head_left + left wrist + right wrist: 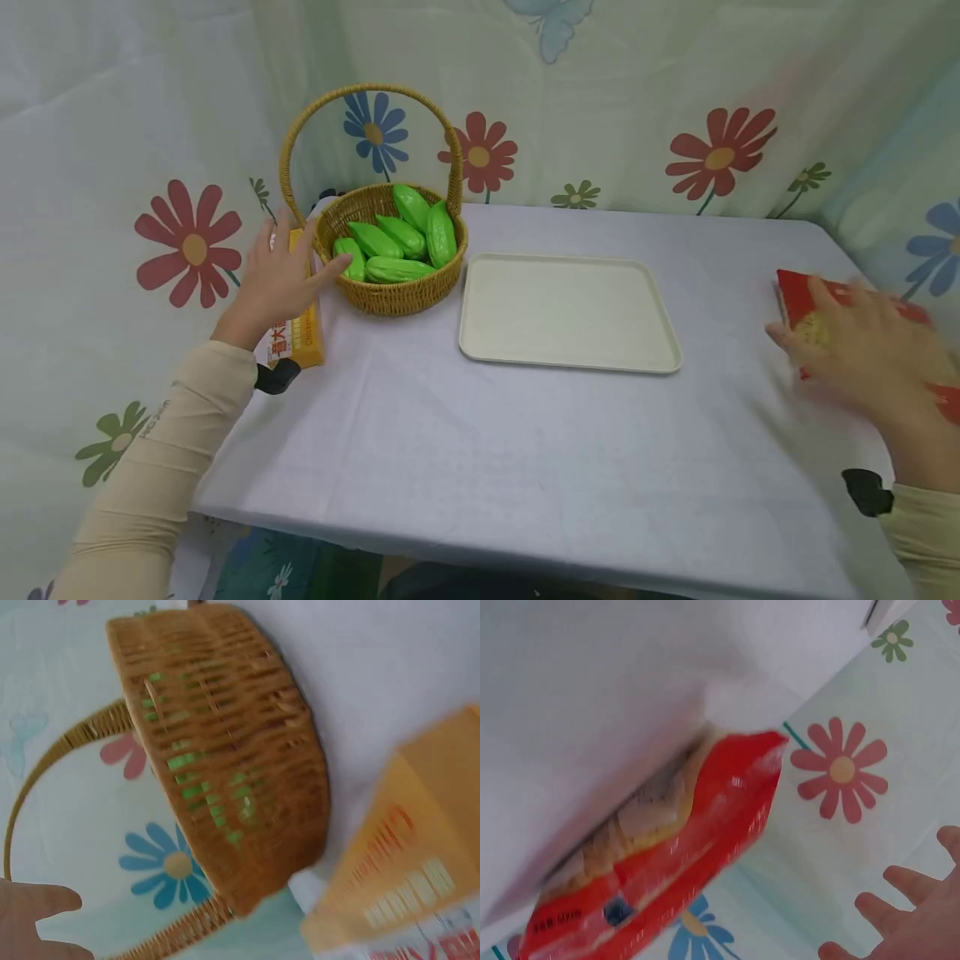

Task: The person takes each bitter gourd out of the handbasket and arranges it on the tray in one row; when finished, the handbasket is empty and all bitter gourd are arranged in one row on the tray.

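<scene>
My left hand (273, 283) is spread over a yellow box (307, 340) with "Chicken" printed on it, left of a wicker basket (397, 298). Its thumb reaches toward the basket's rim. Inside the basket lie several glossy green ridged fruits (375, 242). In the left wrist view the box (412, 840) stands beside the basket (232, 757), apart from the fingers (52, 900). At the far right, my right hand (870, 350), blurred, hovers spread over a red bag (793, 292) of yellowish food. The right wrist view shows the bag (727, 802) apart from the spread fingers (885, 911).
A shallow cream tray (570, 312) lies mid-table, right of the basket. The basket's tall handle (367, 87) arches above it. White cloth covers the table (525, 450), and a flowered curtain (600, 100) hangs behind and along the sides.
</scene>
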Motion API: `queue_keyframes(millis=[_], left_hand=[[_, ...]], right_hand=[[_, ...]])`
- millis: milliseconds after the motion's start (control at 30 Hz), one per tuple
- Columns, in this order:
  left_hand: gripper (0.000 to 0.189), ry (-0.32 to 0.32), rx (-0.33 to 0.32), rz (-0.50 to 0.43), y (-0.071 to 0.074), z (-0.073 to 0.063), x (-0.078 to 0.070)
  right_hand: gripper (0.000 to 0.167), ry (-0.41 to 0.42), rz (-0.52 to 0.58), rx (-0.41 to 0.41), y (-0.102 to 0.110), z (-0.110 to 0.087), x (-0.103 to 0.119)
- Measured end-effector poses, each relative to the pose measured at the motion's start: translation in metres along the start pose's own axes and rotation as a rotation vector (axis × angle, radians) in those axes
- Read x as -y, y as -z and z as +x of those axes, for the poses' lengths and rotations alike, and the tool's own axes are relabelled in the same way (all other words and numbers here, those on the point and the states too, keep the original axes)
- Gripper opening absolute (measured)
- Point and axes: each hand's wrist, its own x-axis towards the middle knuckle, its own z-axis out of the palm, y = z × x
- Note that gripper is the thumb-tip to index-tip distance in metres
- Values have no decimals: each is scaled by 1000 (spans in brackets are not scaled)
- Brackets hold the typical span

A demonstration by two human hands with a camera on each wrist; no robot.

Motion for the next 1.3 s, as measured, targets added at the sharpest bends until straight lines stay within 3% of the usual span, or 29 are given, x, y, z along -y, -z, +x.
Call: queue_keyframes(millis=[167,300,567,767,933,1067,1200,1300], left_hand=[[95,-53,45,13,-2,14,-24],[94,-78,116,30,-3,28,-40],[89,-130,239,71,-3,63,-69],[89,-142,358,77,-2,87,-91],[88,-140,445,1,-4,106,-109],[82,-157,495,-138,-11,119,-114],[81,-84,568,-319,-22,128,-110],[82,-22,607,-391,-31,134,-105]], right_hand=[[93,139,133,24,-14,10,9],[87,231,251,89,-25,18,22],[84,298,383,323,-42,42,55],[82,331,509,408,-49,50,60],[80,301,531,469,-53,49,51],[76,264,538,491,-56,42,45],[68,262,584,490,-59,35,35],[60,293,613,467,-65,34,27]])
